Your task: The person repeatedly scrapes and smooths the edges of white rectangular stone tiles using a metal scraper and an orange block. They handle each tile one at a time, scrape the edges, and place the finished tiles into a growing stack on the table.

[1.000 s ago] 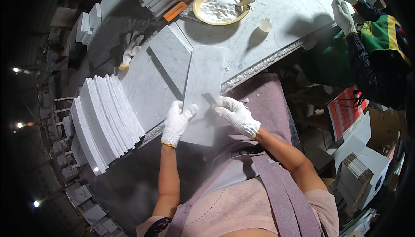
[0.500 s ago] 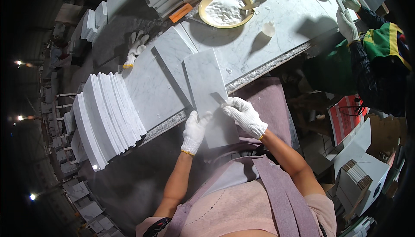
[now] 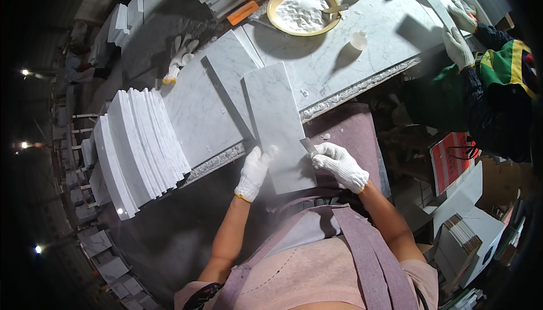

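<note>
- the left hand (image 3: 253, 173), in a white knit glove with a yellow cuff edge, holds the left edge of the marble tile (image 3: 280, 115); its thumb lies over the top face, and its grip is closed on the slab.
- the right hand (image 3: 341, 167), gloved alike, pinches a small grey blade (image 3: 308, 145) between thumb and fingers; the blade sits at the tile's right edge.
- the tile slants away from the person: its far end lies over a second tile (image 3: 231, 67) on the bench (image 3: 390, 24), and its near end juts past the bench's rough front edge, close to the mauve apron (image 3: 376, 253).
- to the left, a row of pale slabs (image 3: 138, 146) stands on edge, packed closely together.
- beyond the second tile lies a loose glove (image 3: 181, 61), apart from both hands.
- farther back, a cream bowl (image 3: 305, 34) holds white powder (image 3: 300, 13), with a spatula (image 3: 337, 8) resting in it; just beside it is an orange block (image 3: 243, 13).
- a squat bottle (image 3: 358, 41) stands to the bowl's right.
- at the upper right, a co-worker's gloved hands (image 3: 459, 47) hold a narrow slab (image 3: 437, 7).
</note>
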`<state>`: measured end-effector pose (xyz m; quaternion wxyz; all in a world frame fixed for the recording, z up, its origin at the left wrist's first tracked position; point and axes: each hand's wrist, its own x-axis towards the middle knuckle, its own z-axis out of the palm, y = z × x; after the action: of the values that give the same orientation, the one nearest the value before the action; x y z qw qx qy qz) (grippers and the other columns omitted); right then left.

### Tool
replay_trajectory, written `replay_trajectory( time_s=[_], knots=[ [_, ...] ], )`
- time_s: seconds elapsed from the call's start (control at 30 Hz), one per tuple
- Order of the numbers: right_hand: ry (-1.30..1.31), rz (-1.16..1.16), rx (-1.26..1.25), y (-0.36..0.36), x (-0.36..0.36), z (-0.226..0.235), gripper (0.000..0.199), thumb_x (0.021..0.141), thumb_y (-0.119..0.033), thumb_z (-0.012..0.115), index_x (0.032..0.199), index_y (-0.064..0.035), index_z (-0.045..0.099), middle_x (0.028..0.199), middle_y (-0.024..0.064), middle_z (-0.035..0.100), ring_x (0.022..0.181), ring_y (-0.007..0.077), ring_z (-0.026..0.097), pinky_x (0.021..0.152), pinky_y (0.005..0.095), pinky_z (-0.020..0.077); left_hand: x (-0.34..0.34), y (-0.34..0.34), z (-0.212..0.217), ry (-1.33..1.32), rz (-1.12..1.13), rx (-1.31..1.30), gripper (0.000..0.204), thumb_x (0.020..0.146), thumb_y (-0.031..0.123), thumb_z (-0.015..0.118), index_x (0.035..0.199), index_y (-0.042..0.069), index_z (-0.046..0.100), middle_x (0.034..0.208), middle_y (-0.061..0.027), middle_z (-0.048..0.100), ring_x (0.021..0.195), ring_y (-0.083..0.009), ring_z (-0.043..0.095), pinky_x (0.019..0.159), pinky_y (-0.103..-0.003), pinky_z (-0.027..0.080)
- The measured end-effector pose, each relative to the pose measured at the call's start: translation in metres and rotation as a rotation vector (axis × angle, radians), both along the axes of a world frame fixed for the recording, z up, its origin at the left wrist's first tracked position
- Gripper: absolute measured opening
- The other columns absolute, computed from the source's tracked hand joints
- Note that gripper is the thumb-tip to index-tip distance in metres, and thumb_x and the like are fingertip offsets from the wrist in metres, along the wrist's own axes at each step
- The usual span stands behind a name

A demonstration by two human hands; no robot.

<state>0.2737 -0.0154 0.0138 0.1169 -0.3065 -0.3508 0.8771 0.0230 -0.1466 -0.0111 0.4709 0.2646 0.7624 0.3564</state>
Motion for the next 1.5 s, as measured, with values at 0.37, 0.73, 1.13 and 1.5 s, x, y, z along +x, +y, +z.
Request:
replay_trajectory(
  time_s=[0.37,0.73,1.13,1.5],
  knots=[
    [-0.090,-0.398,0.059,0.027,0.014,0.007,0.022,0.104,-0.023,0.073,0.116,-0.0037,0.070,0.096,-0.0010,0.068,0.082,0.0080,0.061,0.071,0.0251,0.0485,0.022,-0.004,-0.019,-0.354,0.323,0.104,0.047,0.102,0.047,0.073,0.119,0.003,0.072,0.110,0.0019,0.068,0.101,-0.0086,0.058,0.094,-0.027,0.047],
    [-0.119,-0.404,0.282,0.069,-0.021,0.049,0.051,0.104,-0.020,0.071,0.150,-0.0018,0.058,0.102,0.0005,0.066,0.081,0.0081,0.058,0.073,0.0239,0.0496,0.040,-0.013,-0.056,-0.431,0.508,0.282,0.048,0.105,0.036,0.072,0.136,0.000,0.067,0.129,-0.0037,0.072,0.119,-0.0127,0.064,0.110,-0.032,0.047],
    [-0.662,-0.235,1.784,0.217,-0.079,0.090,0.021,0.100,-0.017,0.065,0.115,-0.0088,0.078,0.100,0.0140,0.078,0.090,0.0313,0.075,0.080,0.0388,0.0574,0.033,-0.005,-0.049,-0.445,0.615,0.274,0.037,0.109,0.017,0.063,0.139,-0.005,0.063,0.141,-0.0156,0.068,0.128,-0.0245,0.066,0.116,-0.037,0.050],
    [-0.983,0.176,1.915,0.265,-0.120,0.052,0.019,0.097,-0.023,0.065,0.104,-0.0110,0.078,0.098,0.0157,0.075,0.094,0.0360,0.072,0.082,0.0462,0.0568,0.033,-0.015,-0.058,-0.505,0.559,0.355,0.038,0.106,0.029,0.071,0.130,0.000,0.070,0.125,-0.0054,0.075,0.114,-0.0148,0.068,0.103,-0.031,0.053]
  ],
)
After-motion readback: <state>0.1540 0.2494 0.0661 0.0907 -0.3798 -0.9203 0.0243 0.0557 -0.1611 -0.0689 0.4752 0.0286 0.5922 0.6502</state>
